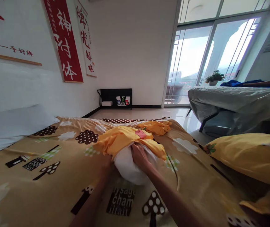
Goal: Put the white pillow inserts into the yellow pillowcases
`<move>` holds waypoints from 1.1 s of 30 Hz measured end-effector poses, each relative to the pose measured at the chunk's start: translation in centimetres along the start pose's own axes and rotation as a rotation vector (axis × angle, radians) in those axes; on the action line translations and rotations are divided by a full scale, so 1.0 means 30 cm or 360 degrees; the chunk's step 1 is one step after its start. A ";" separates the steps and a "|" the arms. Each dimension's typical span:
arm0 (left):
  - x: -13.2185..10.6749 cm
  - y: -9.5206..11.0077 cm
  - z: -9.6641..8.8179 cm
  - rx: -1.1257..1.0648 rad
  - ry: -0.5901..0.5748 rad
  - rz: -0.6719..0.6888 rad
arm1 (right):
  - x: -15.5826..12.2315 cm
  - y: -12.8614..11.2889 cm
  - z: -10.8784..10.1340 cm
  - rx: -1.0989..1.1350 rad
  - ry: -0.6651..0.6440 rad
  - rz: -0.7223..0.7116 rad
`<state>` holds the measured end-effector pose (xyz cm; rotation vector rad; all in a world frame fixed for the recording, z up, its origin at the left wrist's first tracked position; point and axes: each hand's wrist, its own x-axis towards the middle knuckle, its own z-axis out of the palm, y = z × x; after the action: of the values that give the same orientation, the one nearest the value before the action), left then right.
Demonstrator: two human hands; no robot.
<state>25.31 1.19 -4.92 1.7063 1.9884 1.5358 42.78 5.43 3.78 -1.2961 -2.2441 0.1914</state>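
A white pillow (127, 168) lies on the bed, partly inside a yellow pillowcase (123, 138) with a pink patch. My right hand (139, 156) grips the pillowcase's open edge on top of the white pillow, fingers closed on the cloth. My left hand (107, 164) is at the pillow's left side, pushed under the yellow cloth; its fingers are hidden. Both forearms reach in from the bottom of the view.
The bed has a tan sheet (54, 176) with mushroom prints. A white pillow (9, 126) lies at the left by the wall, a yellow pillow (245, 156) at the right. A covered table (234, 101) stands beyond; another person's arm rests on it.
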 end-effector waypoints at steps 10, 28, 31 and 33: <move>0.052 0.100 -0.040 -0.0182 0.0430 -0.0165 | -0.212 -0.018 0.008 -0.0054 0.0180 -0.0484; 0.082 0.187 -0.132 0.0594 -0.0845 0.1028 | -0.352 0.019 -0.004 0.0106 -0.0443 -0.0947; 0.063 0.133 -0.093 0.0565 -0.0851 0.0825 | -0.451 0.070 -0.049 -0.0069 -0.0468 -0.0857; 0.041 0.135 -0.095 0.0650 -0.0851 0.0790 | -0.489 0.097 -0.055 -0.0301 -0.0247 -0.0822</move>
<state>25.80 -0.12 -0.01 2.5756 1.7417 0.6304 51.64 -5.54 -1.46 -0.7644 -2.6976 -0.1168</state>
